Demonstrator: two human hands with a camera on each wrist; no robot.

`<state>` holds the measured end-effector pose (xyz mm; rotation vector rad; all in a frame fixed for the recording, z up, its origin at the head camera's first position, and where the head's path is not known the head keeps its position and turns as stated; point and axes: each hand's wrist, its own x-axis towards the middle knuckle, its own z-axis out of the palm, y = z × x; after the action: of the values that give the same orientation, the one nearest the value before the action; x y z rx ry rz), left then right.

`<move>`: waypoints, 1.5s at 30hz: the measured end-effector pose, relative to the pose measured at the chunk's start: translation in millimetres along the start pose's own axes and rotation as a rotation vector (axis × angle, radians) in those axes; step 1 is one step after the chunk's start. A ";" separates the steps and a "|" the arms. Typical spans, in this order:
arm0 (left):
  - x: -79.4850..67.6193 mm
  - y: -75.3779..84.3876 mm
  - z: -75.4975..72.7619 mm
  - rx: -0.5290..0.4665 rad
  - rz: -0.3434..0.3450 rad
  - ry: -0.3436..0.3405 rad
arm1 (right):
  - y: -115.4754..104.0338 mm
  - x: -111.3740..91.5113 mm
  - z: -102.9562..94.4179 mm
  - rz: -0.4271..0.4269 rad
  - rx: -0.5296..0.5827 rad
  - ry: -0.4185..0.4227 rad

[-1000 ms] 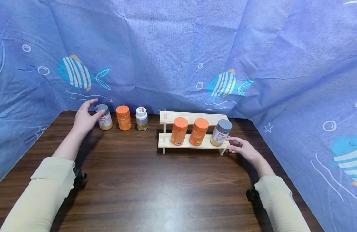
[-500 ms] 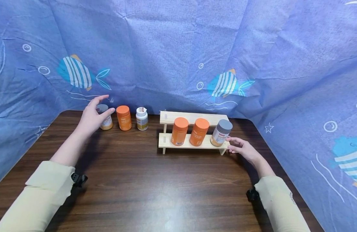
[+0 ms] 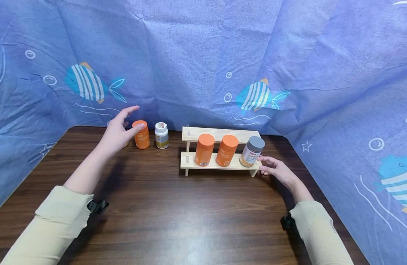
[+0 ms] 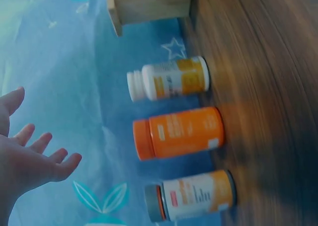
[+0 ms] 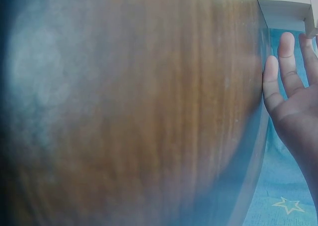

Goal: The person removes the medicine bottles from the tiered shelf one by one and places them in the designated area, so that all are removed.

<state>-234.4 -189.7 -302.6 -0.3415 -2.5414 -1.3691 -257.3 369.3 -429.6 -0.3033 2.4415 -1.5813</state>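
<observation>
Item under inspection: an orange cylindrical bottle with a matching lid (image 3: 142,140), apparently plastic, upright on the dark wood-grain table (image 3: 190,206), left of the pale wooden two-tier rack (image 3: 223,133) and well apart from it. Handling, as judged: fairly light, contents unknown; stiff-walled, unlikely to break; smooth, so some slip is possible. Recommended hold: thumb and fingers on opposite sides of the body, below the lid, since a lid-only grip could twist it.

Left hand (image 3: 118,133): fingers spread, grasping nothing. In the head view its thumb tip overlaps the lid; the left wrist view shows the hand apart from the bottle.

Neighbours, also left of the rack: a white bottle with a yellow-and-white label (image 3: 161,138), nearest the rack; a grey-lidded bottle with a white label and yellowish base (image 4: 194,195), farthest from it, mostly hidden in the head view.

Right hand (image 3: 278,171): fingertips at the right end of the rack's lower shelf; whether they pinch or merely touch it cannot be told.

On that shelf, left to right: two orange lidded bottles (image 3: 204,152) and a grey-lidded jar (image 3: 251,154), upright. Behind the rack: a blue fish-print cloth (image 3: 183,66).
</observation>
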 end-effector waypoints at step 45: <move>3.4 52.7 99.0 -0.291 0.245 -0.232 | 0.4 0.5 -0.5 0.011 -0.011 0.003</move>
<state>-230.5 -78.1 -313.2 -0.8808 -2.3645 -1.6825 -257.9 369.7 -429.8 -0.2886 2.4513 -1.5650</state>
